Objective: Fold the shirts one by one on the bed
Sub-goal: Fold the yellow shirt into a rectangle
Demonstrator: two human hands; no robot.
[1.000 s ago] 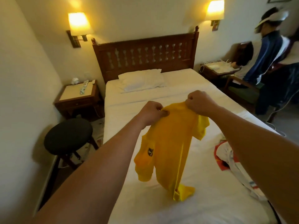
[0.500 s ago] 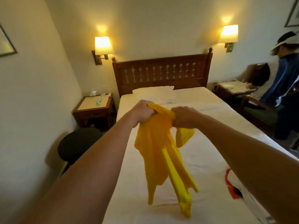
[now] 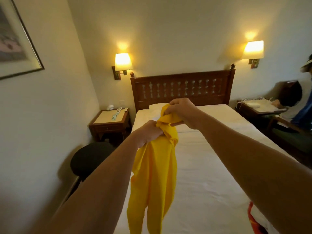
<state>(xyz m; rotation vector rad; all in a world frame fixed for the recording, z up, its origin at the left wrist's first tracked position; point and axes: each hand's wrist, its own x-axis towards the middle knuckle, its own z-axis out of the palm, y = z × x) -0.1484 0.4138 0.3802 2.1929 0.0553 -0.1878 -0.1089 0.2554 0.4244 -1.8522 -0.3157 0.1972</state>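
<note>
A yellow shirt (image 3: 155,179) hangs bunched in the air above the white bed (image 3: 211,166). My left hand (image 3: 148,134) grips the gathered cloth near its top. My right hand (image 3: 181,109) is a little higher and to the right, pinching the top end of the same shirt. The two hands are close together, and the shirt's lower part dangles down past the frame's bottom edge. A second garment, red and white (image 3: 253,218), lies on the bed at the lower right, mostly hidden by my right arm.
A wooden headboard (image 3: 182,89) and a white pillow (image 3: 156,106) mark the bed's far end. Left of the bed stand a nightstand (image 3: 109,122) and a black stool (image 3: 91,159). Another person (image 3: 303,102) sits at the right by a side table (image 3: 256,107).
The camera has tilted up. My right hand has risen above the left, and the shirt, spread between both hands a second ago, now hangs as one narrow bunch.
</note>
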